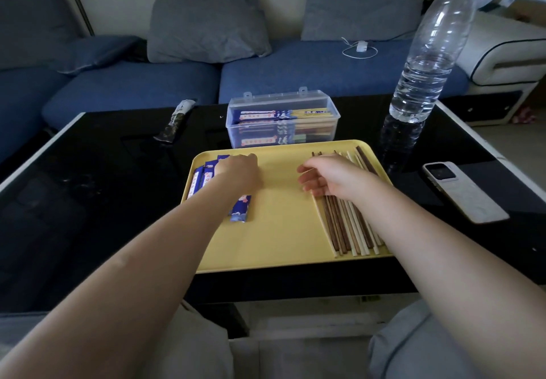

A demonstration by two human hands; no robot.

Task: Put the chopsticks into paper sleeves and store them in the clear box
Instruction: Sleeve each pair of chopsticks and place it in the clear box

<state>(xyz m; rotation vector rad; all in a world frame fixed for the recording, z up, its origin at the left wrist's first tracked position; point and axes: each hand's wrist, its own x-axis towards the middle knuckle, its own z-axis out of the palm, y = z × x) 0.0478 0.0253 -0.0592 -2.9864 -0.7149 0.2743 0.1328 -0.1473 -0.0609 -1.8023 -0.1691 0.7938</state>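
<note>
Hands poised over sleeves and chopsticks on the yellow tray (283, 239).

Left hand (240, 172) rests on the blue paper sleeves (240, 208), its grip hidden; right hand (331, 176) hangs relaxed, empty, over the chopsticks (348, 228). These light, stiff, smooth sticks lie parallel, long axes running toward the clear box (282, 121); pinch mid-shaft. Sleeves probably crease easily.

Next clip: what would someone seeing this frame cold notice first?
Probably the yellow tray at the centre of the black table, with both hands on it: the left hand on blue paper sleeves, the right hand over a row of bare chopsticks. Behind the tray stands a clear box already holding sleeved pairs, and a tall water bottle rises at the right.
</note>
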